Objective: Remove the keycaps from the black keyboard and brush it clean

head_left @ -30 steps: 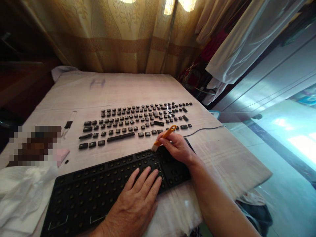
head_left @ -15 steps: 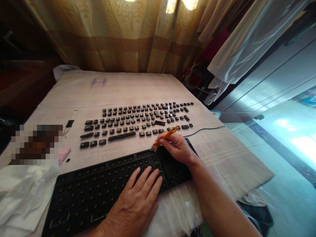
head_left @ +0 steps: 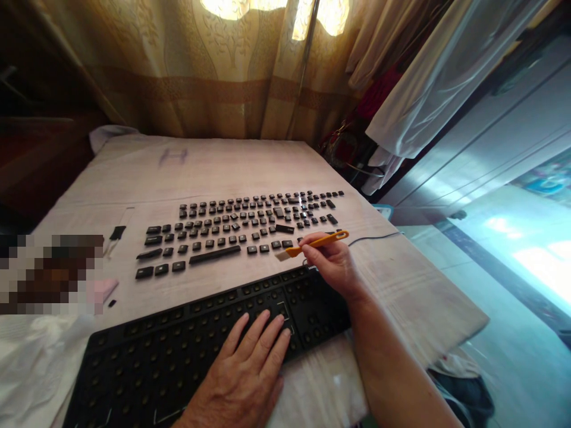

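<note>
The right hand (head_left: 333, 266) pinches a small brush (head_left: 328, 240) by the near part of its orange handle, with thumb and fingers closed around it. The brush's long axis runs almost left to right. The bristles (head_left: 282, 255) point left and slightly down, and the handle's free end rises to the right. The bristles sit just past the far edge of the keyboard (head_left: 169, 351), over the strip of cloth between that edge and the nearest row of keycaps (head_left: 241, 226). Whether they touch the cloth cannot be told.

The keyboard is a black base stripped of its caps, with rows of round studs showing. It lies at a slant across the near side of the desk (head_left: 214, 169), with its left end nearer and its right end farther. From the bristles, the base lies directly toward the near side and below, and the right hand is over its far right corner.

The left hand (head_left: 247, 371) lies flat and open on the base's near right part, fingers spread and pointing away, holding nothing. It is well apart from the brush, so the right hand is the nearer one.

The loose keycaps are laid out in keyboard order on the cloth. The long bar (head_left: 215, 254) lies in their near row, left of the bristles. A thin cable (head_left: 379, 238) runs off to the right behind the hand. White crumpled paper (head_left: 31, 362) lies at the near left.
</note>
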Demonstrator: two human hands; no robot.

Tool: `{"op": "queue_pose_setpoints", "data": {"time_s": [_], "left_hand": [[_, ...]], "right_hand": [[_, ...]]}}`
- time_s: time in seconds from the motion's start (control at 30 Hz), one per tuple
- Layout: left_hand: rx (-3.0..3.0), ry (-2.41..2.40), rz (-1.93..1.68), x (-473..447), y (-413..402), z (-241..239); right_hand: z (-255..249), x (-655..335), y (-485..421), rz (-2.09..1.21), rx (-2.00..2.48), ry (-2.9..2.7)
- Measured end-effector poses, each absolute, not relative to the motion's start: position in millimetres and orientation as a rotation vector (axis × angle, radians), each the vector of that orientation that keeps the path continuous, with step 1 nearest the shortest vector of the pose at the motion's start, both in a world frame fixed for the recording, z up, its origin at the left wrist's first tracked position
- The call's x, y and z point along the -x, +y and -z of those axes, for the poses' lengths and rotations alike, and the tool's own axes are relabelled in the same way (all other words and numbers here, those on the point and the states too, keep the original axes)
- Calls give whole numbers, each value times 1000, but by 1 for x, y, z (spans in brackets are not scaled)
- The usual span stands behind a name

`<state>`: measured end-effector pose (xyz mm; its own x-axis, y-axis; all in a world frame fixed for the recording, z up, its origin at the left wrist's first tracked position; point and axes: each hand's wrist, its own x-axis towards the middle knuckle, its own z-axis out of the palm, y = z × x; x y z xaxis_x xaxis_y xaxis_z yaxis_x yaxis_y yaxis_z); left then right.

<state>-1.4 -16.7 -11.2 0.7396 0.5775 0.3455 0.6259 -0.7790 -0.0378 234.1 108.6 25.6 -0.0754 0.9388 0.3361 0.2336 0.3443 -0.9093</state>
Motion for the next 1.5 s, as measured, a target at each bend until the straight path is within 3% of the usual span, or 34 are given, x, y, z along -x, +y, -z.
{"op": "queue_pose_setpoints", "data": {"time_s": [0.43, 1.5], "left_hand": [[2747, -946, 464, 1, -17, 9], [2746, -953, 488, 0, -17, 7]], "right_hand": [[-25, -241, 109, -1208, 1073, -1633], [-25, -239, 110, -1325, 1055, -1602]]}}
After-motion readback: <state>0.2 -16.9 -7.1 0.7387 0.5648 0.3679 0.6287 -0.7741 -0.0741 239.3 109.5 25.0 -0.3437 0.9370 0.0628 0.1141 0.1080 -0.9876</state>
